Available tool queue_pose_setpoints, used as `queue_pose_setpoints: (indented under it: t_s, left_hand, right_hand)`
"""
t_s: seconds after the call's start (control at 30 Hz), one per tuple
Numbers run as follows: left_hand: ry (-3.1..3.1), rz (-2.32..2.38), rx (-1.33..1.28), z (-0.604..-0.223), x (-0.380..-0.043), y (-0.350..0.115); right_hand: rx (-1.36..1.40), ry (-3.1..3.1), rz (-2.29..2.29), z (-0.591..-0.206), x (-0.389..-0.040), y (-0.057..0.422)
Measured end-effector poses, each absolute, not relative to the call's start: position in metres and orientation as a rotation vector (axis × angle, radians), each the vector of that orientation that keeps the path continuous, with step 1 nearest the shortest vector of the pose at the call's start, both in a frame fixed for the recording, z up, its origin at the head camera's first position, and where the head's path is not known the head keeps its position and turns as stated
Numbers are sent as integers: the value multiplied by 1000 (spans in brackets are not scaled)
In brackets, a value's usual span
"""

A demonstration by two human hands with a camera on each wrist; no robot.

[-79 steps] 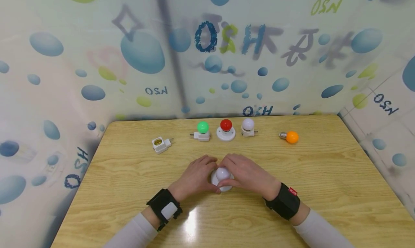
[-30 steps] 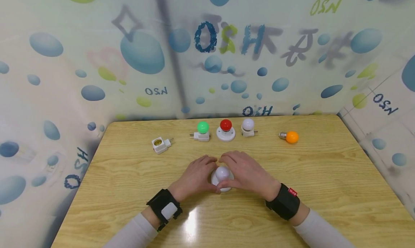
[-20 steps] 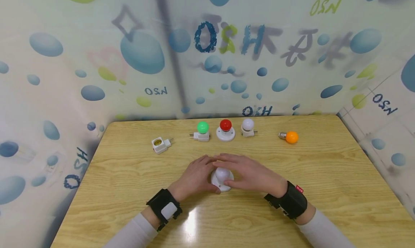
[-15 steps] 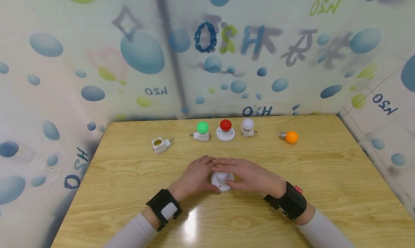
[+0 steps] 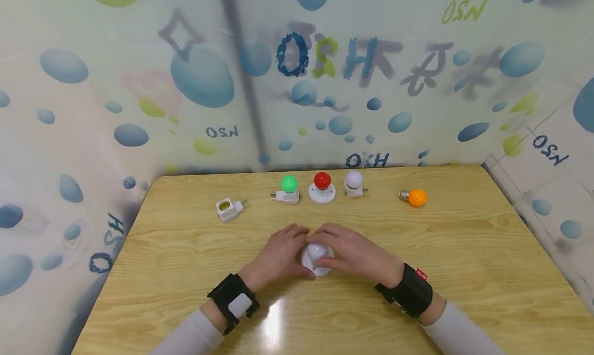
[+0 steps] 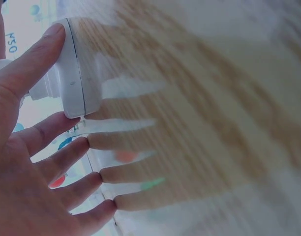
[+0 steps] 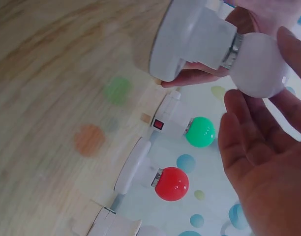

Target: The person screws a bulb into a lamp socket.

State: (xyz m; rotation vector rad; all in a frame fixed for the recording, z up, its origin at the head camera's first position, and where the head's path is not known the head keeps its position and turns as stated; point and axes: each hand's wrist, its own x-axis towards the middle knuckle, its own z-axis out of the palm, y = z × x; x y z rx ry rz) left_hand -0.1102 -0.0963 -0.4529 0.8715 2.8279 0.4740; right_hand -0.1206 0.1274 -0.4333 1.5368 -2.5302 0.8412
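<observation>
In the head view a white light bulb (image 5: 317, 249) stands upright in a round white lamp holder (image 5: 321, 271) at the middle of the table. My left hand (image 5: 280, 254) holds the holder's round base from the left, thumb on the near side and index finger on the far side, as the left wrist view also shows. From the right, my right hand (image 5: 355, 253) pinches the bulb between thumb and fingers. The right wrist view shows a strip of metal screw thread (image 7: 232, 51) between bulb and holder.
Along the back stand a green bulb (image 5: 289, 184) in a plug-in socket, a red bulb (image 5: 322, 180) in a round holder and a white bulb (image 5: 354, 179) in a plug-in socket. A bulbless plug socket (image 5: 227, 210) lies left, an orange bulb (image 5: 417, 197) right.
The right hand loosened, swung its fingers forward over the bulb, then drew back round it in a fresh hold. The left hand has kept its place on the holder.
</observation>
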Motion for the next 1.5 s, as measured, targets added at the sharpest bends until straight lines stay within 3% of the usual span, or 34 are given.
queue_pose_setpoints:
  t_s: [0.37,0.83,1.3,1.5]
  left_hand:
    - [2844,507,941,-452,-112,-98]
    - [2795,549,851,-449,-113,-100]
    - [2805,540,870,-453,-113,-94]
    - [2791,560,858,-453,-113,-95]
  right_hand:
    - [1446,-2606,739,-433,-122,126]
    - [1632,-2696,695,-425,-126,128]
    - [1455,-2621,753,-435,-122,127]
    - [1526,-2739,753,-431,-119,129]
